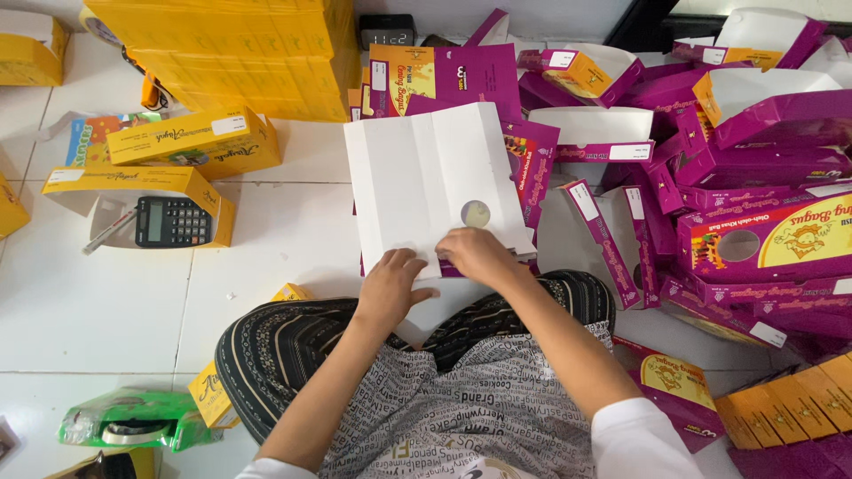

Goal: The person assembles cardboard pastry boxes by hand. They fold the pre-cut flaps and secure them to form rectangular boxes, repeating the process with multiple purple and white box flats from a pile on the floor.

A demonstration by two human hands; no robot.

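A flat, unfolded cardboard box blank (426, 177) lies white side up on the tiled floor in front of my crossed legs, with a round window hole near its lower right. My left hand (390, 284) presses on its near edge, fingers curled over the card. My right hand (479, 253) rests beside it on the same edge, just below the round hole. Purple printed flats (444, 75) lie beneath and behind the blank.
Many folded purple boxes (754, 133) pile up at the right. A stack of yellow boxes (231, 53) stands at the back left. An open yellow box (133, 182) holds a black calculator (173, 222). A green tape dispenser (133, 421) lies near left.
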